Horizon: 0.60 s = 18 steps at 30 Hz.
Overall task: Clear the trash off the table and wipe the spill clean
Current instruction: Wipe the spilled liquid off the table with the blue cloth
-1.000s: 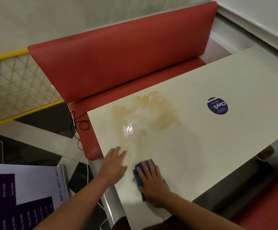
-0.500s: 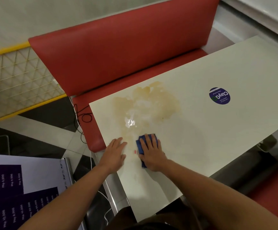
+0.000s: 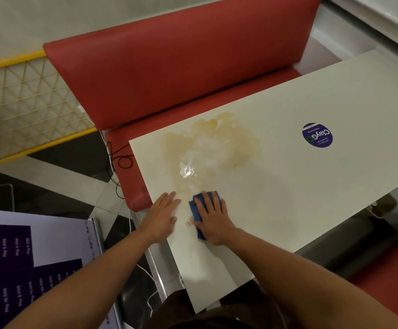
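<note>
The right hand (image 3: 213, 219) lies flat with straight fingers pressing a blue cloth (image 3: 199, 211) onto the white worktop (image 3: 311, 186), at the near edge of a tan spill (image 3: 214, 143) that spreads toward the red bench (image 3: 181, 74). The left hand (image 3: 162, 216) rests open and flat on the worktop just beside the cloth, near the corner. A round purple sticker (image 3: 317, 135) sits well apart to the right.

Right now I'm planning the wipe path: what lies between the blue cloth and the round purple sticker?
In the head view, only bare tabletop between blue cloth and purple sticker; the spill sits farther left.
</note>
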Motion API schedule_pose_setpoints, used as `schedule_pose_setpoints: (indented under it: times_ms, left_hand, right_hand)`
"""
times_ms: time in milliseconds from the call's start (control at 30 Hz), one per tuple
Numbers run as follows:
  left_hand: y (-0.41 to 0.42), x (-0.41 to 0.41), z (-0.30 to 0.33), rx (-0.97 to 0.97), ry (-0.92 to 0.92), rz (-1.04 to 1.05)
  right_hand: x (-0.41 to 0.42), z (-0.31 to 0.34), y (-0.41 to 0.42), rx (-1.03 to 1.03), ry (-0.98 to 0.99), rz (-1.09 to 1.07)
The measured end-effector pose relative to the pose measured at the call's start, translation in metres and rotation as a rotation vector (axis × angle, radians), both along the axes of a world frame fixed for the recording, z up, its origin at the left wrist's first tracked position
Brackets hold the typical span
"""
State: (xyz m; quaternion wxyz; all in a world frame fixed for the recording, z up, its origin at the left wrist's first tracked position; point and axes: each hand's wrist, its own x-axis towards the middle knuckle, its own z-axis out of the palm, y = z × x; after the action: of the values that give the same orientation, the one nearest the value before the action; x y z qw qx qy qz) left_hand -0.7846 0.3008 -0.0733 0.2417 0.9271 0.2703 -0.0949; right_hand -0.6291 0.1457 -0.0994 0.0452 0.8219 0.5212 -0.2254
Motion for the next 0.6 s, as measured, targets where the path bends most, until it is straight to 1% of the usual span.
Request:
schedule_pose_setpoints:
  times_ms: [67, 133, 233, 333, 433, 500, 600]
  left_hand:
    - [-0.001, -0.001, 0.000, -0.006, -0.001, 0.003]
    - [-0.002, -0.001, -0.001, -0.018, 0.002, 0.003]
    - [-0.002, -0.002, -0.001, -0.024, -0.003, 0.010]
    - [0.000, -0.003, -0.001, -0.034, -0.015, -0.001]
    - [0.003, -0.004, 0.000, -0.042, -0.028, -0.015]
    - [0.005, -0.003, -0.001, -0.056, -0.039, -0.012]
    - [0.003, -0.002, -0.001, -0.079, -0.029, 0.009]
  right_hand:
    - [-0.002, 0.002, 0.007, -0.005, -0.008, -0.045]
    - [-0.011, 0.004, -0.009, 0.027, -0.052, 0.038]
    - [-0.041, 0.001, -0.056, 0.040, -0.054, 0.237]
    - [-0.062, 0.002, -0.091, 0.032, -0.042, 0.296]
    - [-0.054, 0.007, -0.083, 0.000, -0.004, 0.328]
    - [-0.040, 0.006, -0.057, -0.050, 0.030, 0.289]
    - [-0.016, 0.013, -0.005, 0.025, 0.073, 0.119]
